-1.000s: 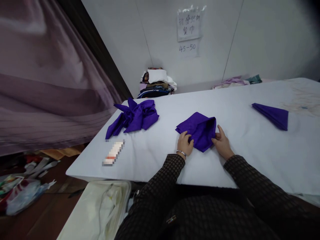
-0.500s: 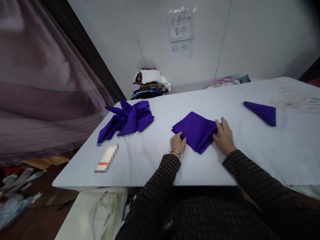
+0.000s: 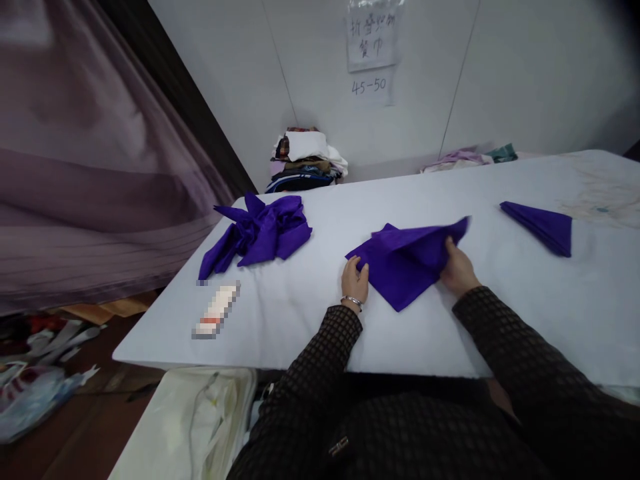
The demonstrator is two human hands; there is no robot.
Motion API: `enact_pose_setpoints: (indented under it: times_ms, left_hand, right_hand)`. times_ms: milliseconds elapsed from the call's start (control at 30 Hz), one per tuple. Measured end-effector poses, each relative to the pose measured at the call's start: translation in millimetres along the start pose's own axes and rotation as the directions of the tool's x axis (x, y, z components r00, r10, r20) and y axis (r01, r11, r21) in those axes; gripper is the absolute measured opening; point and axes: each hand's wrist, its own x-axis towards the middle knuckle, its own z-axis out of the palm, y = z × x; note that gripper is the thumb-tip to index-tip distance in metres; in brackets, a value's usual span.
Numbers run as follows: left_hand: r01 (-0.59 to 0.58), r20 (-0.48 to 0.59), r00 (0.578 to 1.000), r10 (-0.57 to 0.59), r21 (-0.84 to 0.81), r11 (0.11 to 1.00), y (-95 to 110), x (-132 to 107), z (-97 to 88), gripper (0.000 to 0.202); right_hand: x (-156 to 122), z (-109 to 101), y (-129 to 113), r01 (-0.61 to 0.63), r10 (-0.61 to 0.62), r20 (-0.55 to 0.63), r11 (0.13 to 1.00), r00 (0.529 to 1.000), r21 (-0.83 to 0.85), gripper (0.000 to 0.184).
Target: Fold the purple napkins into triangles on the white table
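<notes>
White surface (image 3: 295, 313): I log one folded wedge (image 3: 543, 228), one part-folded cloth (image 3: 403, 277) grasped by right hand (image 3: 458, 270), left hand's (image 3: 354, 283) grip unclear, one crumpled heap (image 3: 273, 230) near far-left corner.

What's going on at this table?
Someone is handling a purple napkin on the white-covered table. The left hand is at its left edge, while the right hand grips its right side, with a flap raised there. Off to the left lies a crumpled heap of purple cloth; off to the right, a folded purple napkin lies on its own.
</notes>
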Motion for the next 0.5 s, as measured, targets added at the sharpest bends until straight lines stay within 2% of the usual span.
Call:
enact_pose_setpoints:
  times_ms: [33,133,200,333,500]
  left_hand:
    - [0.001,0.005,1.000,-0.001,0.000,1.000,-0.6,0.4,0.0,0.032]
    - [-0.013,0.034,0.999,0.013,0.021,1.000,-1.7,0.2,0.2,0.035]
    - [-0.024,0.048,0.999,0.022,0.039,0.999,-2.4,-0.4,0.2,0.036]
    - [-0.040,0.057,0.998,0.033,0.125,0.991,-4.3,4.2,-2.2,0.036]
    - [-0.003,0.071,0.997,-0.026,0.382,0.924,-4.9,30.2,-11.0,0.039]
  right_hand:
    - [2.1,-2.4,1.8,-0.037,0.044,-0.057,0.993,0.997,0.116,0.036]
    - [6.2,-9.2,4.8,-0.078,0.124,-0.106,0.931,0.987,0.356,0.032]
    - [7.4,-12.4,4.1,-0.067,0.141,-0.139,0.895,0.980,0.442,0.029]
    - [10.2,-20.0,-1.4,-0.025,0.120,-0.176,0.886,0.977,0.463,0.019]
    - [17.4,-30.6,-1.8,-0.015,0.101,-0.194,0.915,0.976,0.403,0.019]
